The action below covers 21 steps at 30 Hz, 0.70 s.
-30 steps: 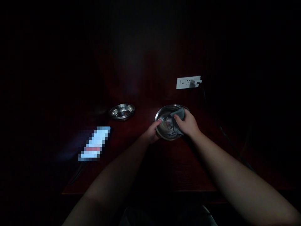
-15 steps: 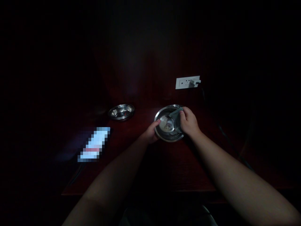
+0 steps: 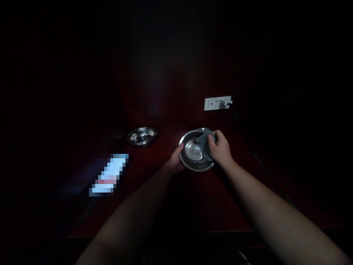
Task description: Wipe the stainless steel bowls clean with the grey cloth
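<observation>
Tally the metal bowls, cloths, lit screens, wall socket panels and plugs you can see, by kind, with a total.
Metal bowls: 2 clear, the held bowl and the left bowl; a rim behind the held one may be another
Cloth: 1
Lit screen, blurred: 1
Wall socket panel: 1
Plug: 1
Total clearly seen: 6

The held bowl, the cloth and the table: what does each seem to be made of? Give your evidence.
Held bowl: polished metal, probably stainless steel; silvery, bright glints. Cloth: matt fabric, fibre uncertain; limp, textured. Table: perhaps varnished wood; dark red, faint grainy lines.
</observation>
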### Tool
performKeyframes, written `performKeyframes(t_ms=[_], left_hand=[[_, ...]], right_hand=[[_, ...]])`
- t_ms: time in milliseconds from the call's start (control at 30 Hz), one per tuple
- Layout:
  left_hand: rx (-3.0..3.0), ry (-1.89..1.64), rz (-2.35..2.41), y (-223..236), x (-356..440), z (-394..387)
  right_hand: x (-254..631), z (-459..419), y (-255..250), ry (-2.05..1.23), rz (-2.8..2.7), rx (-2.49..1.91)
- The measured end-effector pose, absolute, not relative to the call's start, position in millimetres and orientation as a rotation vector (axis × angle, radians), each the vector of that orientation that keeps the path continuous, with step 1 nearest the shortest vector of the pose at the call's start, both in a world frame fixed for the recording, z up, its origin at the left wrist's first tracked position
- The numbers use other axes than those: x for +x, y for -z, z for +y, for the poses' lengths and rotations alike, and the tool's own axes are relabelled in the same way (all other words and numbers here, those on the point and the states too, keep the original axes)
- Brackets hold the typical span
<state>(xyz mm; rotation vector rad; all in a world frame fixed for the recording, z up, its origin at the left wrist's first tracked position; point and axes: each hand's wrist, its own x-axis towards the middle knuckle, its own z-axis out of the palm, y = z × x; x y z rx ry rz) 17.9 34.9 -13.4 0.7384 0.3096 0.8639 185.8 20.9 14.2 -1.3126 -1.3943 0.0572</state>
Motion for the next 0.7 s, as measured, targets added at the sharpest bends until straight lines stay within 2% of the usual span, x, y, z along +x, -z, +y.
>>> performKeyframes(t_ms=[467, 700], left_hand=[[0.757, -0.839, 0.198, 3, 17, 32], [0.754, -0.854, 0.224, -3, 22, 27]], right_hand=[[187, 31, -10, -0.347, -1.342, -1.293], [181, 27, -13, -0.278, -1.343, -1.303]])
